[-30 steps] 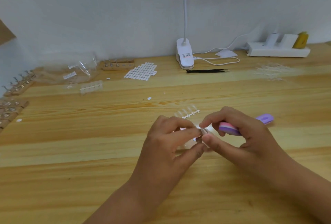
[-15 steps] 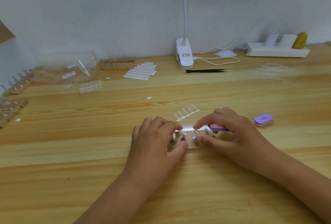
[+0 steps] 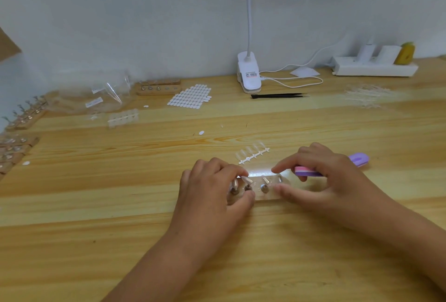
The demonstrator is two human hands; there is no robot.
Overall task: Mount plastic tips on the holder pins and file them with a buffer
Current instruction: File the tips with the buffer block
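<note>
Head view: clear holder (image 3: 266,196) on the table (image 3: 120,205), toward its near edge.
Left hand (image 3: 212,195): fingers pinch the holder's left end.
Right hand (image 3: 330,181): fingers grip the buffer (image 3: 306,171); thumb touches the holder.

On the table (image 3: 120,205), near centre: holder (image 3: 259,187), left hand (image 3: 210,195) at its left end, right hand (image 3: 330,181) at its right end — buffer (image 3: 306,171) in that hand. Just beyond, strip of tips (image 3: 253,154). Far off — lamp (image 3: 248,75), tweezers (image 3: 277,95) near-right of it.

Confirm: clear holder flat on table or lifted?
Flat: clear holder rests on table, pins up; left hand grips its end, right hand holds the buffer.
</note>
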